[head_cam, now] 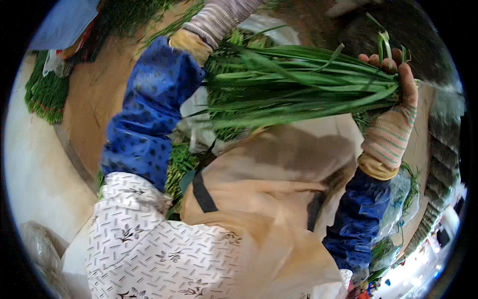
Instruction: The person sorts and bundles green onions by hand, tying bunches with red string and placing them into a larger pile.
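My right hand (405, 80), in a fingerless striped knit glove, grips the root ends of a bunch of long flat green leaves (298, 82) that look like garlic chives. The bunch lies sideways across the view, its loose tips pointing left. A few pale stems and a curled leaf stick up between the fingers. My left hand (227, 18), in a grey striped glove, reaches past the top edge, so its fingers are hidden. Its wrist is near the leaf tips. More bundled greens (227, 132) lie beneath the held bunch.
A tan apron (261, 194) covers my lap. Thin green bundles (46, 89) lie at the far left, beside a brown floor area (89, 112). Clear plastic (397, 198) and more greens (382, 250) lie by my right arm. Dark stacked ridged material (442, 160) lines the right side.
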